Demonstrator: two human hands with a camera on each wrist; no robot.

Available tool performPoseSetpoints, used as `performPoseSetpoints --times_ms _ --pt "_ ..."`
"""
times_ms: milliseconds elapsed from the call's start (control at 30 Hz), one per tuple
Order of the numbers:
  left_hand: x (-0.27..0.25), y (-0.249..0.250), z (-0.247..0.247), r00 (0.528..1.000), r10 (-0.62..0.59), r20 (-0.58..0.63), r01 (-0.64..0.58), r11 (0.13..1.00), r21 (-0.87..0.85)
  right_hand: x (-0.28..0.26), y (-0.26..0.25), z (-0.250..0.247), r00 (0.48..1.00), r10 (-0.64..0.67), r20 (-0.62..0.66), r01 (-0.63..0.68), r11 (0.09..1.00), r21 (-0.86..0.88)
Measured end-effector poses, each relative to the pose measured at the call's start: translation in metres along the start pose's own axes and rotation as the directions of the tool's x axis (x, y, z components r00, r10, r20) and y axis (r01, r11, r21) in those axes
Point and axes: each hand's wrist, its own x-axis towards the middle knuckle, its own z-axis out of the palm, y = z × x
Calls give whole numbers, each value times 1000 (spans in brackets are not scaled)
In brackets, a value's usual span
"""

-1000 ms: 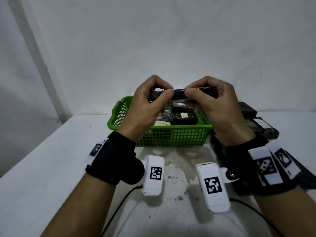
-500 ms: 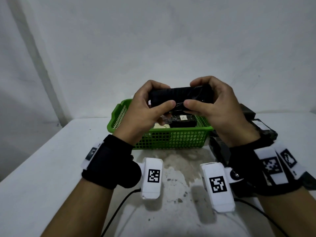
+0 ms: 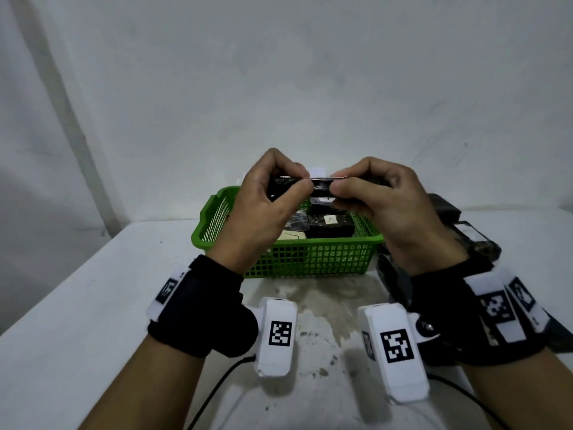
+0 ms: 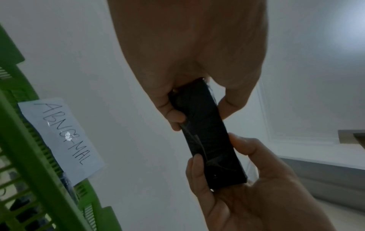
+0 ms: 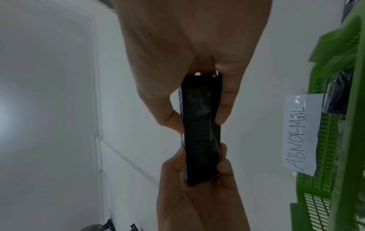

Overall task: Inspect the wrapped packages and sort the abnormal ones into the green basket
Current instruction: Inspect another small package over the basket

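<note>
A black wrapped package [image 3: 321, 184] is held edge-on above the green basket [image 3: 310, 259]. My left hand [image 3: 299, 181] pinches its left end and my right hand [image 3: 338, 185] pinches its right end, thumbs toward me. In the left wrist view the package [image 4: 207, 132] shows shiny wrinkled film between my left hand [image 4: 201, 114] and the right hand's fingers [image 4: 242, 145]. The right wrist view has the same package [image 5: 199, 132] in my right hand [image 5: 197, 118]. The basket holds several black packages [image 3: 328, 225].
A paper label reading ABNORMAL [image 5: 302, 132] is taped to the basket's far wall [image 5: 345, 109]. A pile of black packages [image 3: 465, 237] lies on the white table [image 3: 93, 305] to the right of the basket. A wall stands close behind.
Half a second ago the package's broad face was turned toward me. Both hands have since rotated it back to edge-on, still above the basket.
</note>
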Motion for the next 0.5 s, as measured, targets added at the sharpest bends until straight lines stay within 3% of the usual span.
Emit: performPoseSetpoints --times_ms 133,300,433,500 --pt "0 -1 1 999 -52 12 52 998 -45 -1 -3 -4 997 -73 30 75 995 -67" --pt "3 -3 1 980 -199 3 196 962 -193 -3 -5 -11 977 -208 48 214 952 -219" --pt "2 -5 1 994 -105 -30 101 988 -113 1 4 -8 986 -165 -21 164 985 -52" --pt "2 -5 3 995 -95 -39 89 989 -117 2 7 -8 980 -191 -57 187 981 -59"
